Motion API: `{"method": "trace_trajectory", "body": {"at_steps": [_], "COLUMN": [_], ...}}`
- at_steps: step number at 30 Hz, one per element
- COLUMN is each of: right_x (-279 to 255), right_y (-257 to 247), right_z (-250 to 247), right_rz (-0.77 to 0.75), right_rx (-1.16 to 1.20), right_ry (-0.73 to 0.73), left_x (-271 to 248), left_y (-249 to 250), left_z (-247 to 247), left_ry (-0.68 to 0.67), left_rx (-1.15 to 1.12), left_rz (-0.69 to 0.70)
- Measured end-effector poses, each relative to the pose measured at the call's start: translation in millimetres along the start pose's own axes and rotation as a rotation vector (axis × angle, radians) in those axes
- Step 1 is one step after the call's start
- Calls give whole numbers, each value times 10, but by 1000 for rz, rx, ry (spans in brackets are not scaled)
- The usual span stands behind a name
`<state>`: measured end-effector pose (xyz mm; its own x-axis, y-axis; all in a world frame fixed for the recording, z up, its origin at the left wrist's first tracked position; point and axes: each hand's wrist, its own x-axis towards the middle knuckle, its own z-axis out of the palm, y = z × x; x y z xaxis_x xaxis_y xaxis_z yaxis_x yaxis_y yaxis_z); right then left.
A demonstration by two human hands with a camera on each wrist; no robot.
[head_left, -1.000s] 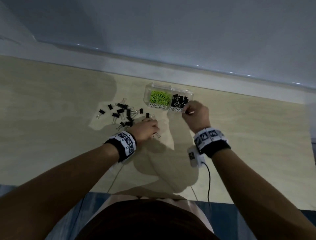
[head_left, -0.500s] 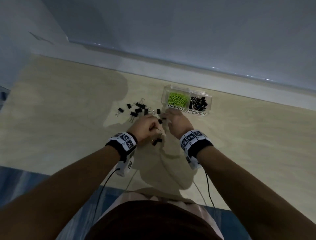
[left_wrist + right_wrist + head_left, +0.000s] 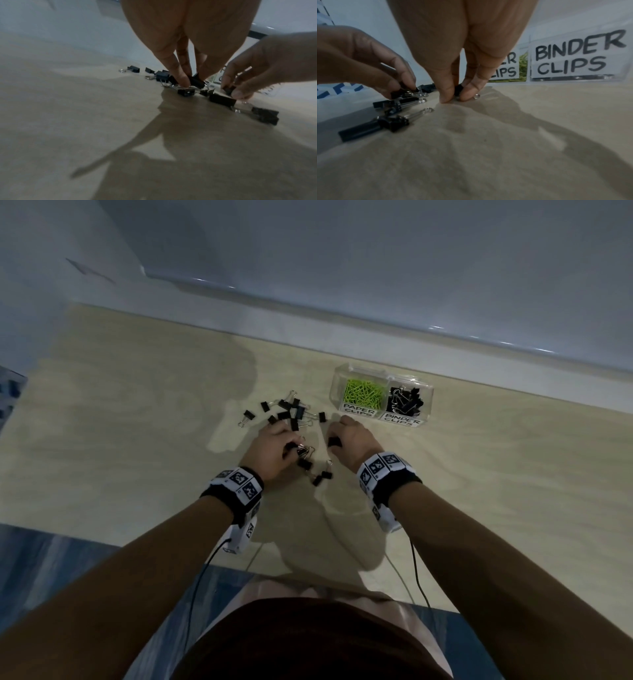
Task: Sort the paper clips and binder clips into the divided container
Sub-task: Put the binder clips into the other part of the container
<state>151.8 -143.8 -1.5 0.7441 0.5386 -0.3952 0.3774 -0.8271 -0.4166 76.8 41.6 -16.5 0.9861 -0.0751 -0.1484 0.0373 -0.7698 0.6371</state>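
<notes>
- Binder clips (image 3: 291, 414) lay scattered on the table (image 3: 137, 440), left of the divided container (image 3: 381, 400), which stood near the far edge.
- Sorting looked well along: green paper clips (image 3: 363, 394) filled the compartment labelled PAPER CLIPS, black clips sat in the one labelled BINDER CLIPS, and only binder clips appeared loose on the table.
- Right hand (image 3: 352, 441) was down at the table with its grip pinching one black clip (image 3: 458, 88) between thumb and fingertips; that clip touched the table, its wire loop showing beside the fingers.
- Left hand (image 3: 270, 450) was among the nearer clips, its grip closed round a black clip (image 3: 195, 81) with fingertips pressed down over others.
- To do this step well, I judged each pinch should take the black body rather than the wire handles, which swing and could let the clip slip.
- Lifting straight up before moving across would avoid dragging neighbours, since several handles lay crossed near the left hand.
- Carrying the right hand's clip to the near-right compartment called for a release low over the opening, as a drop from height might bounce it into the paper clips.
- Working the nearest clips first would keep wrists from sweeping the far cluster.
</notes>
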Motion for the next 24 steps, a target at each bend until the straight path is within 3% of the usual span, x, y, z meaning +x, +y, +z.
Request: {"method": "trace_trajectory", "body": {"at_steps": [7, 13, 16, 18, 24], "right_x": [-67, -442, -551, -500, -331], "right_y": [74, 268, 463, 627, 937], "right_z": [26, -173, -473, -673, -810], "right_rz": [-32, 106, 219, 285, 385], "right_rx": [56, 475, 664, 666, 499], "right_ry": [68, 449, 670, 767, 711], "left_x": [54, 104, 255, 468, 993], "left_y": [109, 233, 559, 867, 1502], "left_z": [7, -38, -77, -74, 69], "left_ry": [-122, -28, 6, 26, 3], "left_rx": [215, 95, -59, -123, -139], "left_rz": [14, -21, 11, 69, 146]}}
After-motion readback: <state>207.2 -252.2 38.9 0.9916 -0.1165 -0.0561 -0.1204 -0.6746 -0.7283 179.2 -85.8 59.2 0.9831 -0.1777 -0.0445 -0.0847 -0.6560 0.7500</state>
